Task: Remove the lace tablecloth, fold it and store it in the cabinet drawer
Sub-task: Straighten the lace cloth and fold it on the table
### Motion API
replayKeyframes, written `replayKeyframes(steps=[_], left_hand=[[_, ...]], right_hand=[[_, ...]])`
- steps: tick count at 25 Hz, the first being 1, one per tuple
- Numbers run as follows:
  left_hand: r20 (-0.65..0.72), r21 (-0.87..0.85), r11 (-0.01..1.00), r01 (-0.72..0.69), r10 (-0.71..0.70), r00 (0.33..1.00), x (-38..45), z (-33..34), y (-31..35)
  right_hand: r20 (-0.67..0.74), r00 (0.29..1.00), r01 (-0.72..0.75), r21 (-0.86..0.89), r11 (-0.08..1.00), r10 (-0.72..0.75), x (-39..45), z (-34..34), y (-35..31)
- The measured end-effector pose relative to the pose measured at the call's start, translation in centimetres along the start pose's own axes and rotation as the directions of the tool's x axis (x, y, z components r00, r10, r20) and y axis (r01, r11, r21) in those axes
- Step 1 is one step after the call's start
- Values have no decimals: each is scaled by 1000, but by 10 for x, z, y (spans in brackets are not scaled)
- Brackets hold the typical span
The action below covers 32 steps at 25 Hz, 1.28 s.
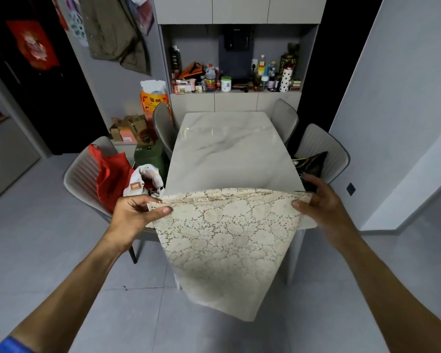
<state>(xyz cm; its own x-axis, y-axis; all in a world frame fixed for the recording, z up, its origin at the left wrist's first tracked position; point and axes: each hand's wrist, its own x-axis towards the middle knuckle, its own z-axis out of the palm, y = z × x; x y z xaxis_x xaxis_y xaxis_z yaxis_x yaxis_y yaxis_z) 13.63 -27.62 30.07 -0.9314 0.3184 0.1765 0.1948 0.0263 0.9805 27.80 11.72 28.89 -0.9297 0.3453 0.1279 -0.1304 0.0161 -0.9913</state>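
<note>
The cream lace tablecloth (224, 240) hangs folded in front of me, off the marble table (229, 154), its lower corner drooping toward the floor. My left hand (135, 212) pinches the cloth's upper left corner between thumb and fingers. My right hand (321, 202) grips the upper right corner. The top edge stretches level between both hands at the table's near edge. The cabinet (236, 101) stands behind the table's far end, with closed lower fronts.
Grey chairs surround the table; the left one (82, 174) carries a red bag (111, 174) and a white bag (145, 182), the right one (326, 151) a black cushion. Bottles and jars crowd the cabinet shelf (237, 80). Boxes and bags sit on the floor at left.
</note>
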Motion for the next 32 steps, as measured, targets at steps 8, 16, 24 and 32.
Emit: replayKeyframes(steps=[8, 16, 24, 32], left_hand=[[159, -49, 999, 3, 5, 987, 6, -9, 5], [-20, -227, 954, 195, -205, 979, 17, 5, 2], [102, -191, 925, 329, -315, 944, -13, 26, -39], [66, -248, 899, 361, -356, 932, -5, 37, -52]], right_hand=[[-37, 990, -135, 89, 987, 139, -5, 15, 22], [62, 970, -239, 76, 968, 234, 0, 18, 22], [-11, 954, -295, 155, 943, 300, 1, 17, 20], [-77, 867, -474, 181, 862, 493, 9, -7, 19]])
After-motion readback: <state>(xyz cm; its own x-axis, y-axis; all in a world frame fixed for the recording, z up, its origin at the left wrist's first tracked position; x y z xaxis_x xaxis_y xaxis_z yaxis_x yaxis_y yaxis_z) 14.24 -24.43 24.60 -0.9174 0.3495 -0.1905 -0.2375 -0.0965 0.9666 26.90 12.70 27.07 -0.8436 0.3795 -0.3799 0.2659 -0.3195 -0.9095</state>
